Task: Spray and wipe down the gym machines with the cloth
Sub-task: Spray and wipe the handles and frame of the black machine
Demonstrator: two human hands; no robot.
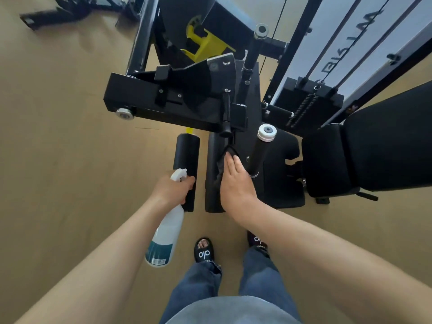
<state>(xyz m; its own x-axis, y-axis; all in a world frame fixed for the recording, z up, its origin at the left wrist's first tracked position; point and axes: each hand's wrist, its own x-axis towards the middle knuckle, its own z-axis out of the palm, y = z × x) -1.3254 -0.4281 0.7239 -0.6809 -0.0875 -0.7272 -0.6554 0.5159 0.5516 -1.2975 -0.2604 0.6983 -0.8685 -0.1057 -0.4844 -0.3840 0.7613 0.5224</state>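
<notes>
While the left hand [174,188] holds the spray bottle [167,230] just left of the pad [211,160], the right hand [236,181] presses the cloth [222,164] flat-fingered onto it, mid-wipe; next, likely the roller [185,157] beside the pad.

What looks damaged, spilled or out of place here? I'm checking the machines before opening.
Nothing stands out. The left hand grips the spray bottle, the right hand presses the dark cloth flat on a black pad, and the wooden floor shows no puddle.
</notes>
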